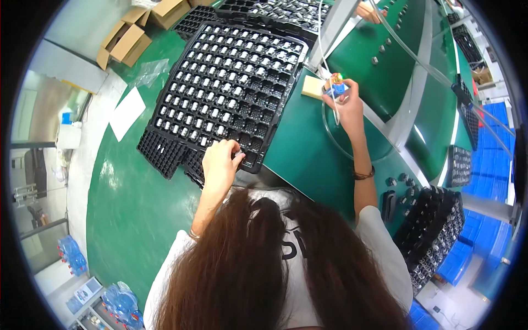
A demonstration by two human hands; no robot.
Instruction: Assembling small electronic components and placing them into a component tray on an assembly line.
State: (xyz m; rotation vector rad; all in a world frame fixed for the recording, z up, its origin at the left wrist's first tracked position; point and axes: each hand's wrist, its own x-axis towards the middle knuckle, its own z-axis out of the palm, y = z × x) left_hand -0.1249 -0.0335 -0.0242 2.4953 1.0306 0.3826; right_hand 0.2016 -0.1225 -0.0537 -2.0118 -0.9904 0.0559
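My left hand (220, 164) is at the near edge of a large black compartment tray (258, 157), its fingertips closed on a small silvery part (237, 153). Many pockets of that tray hold small white-and-silver cylindrical parts (220, 100); pockets on its right side and near corner show bare black. Over the green table, my right hand (347, 104) is closed around a small blue object with red and yellow on top (336, 85). A thin white tube or cord passes by it; whether they are joined I cannot tell. A pale yellow block (313, 87) sits just left of those fingers.
A metal post (334, 33) rises beyond the tray, beside a green conveyor belt (404, 60) carrying small parts. Another person's hand (369, 12) is at the far side. More black trays (434, 231) stand at right, near loose parts (404, 187). Cardboard boxes (129, 44) lie far left.
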